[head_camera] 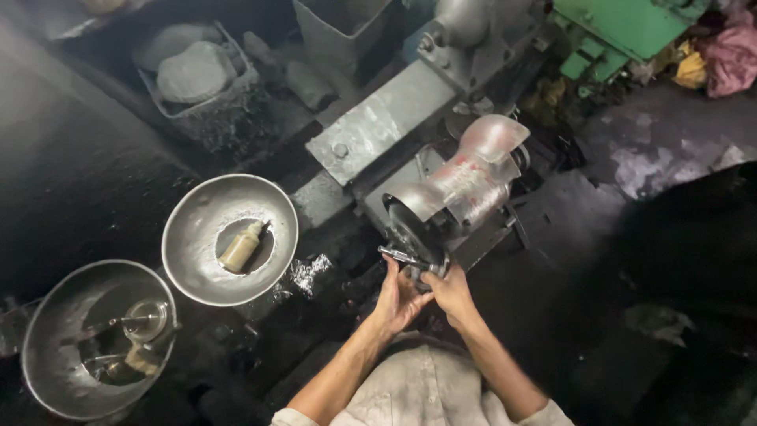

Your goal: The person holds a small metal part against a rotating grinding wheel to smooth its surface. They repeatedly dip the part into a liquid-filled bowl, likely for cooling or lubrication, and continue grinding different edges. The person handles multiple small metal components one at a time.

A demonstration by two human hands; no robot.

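Both hands press a small metal piece against the grinder wheel.

The piece [402, 257] lies just below the wheel [412, 233], its long axis running left to right. The left hand [397, 298] and right hand [449, 290] are both closed on it, equally near.

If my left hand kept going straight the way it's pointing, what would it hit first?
Most likely the small metal piece at the left hand's fingertips, then the dark grinding wheel right behind it; depth is hard to judge.
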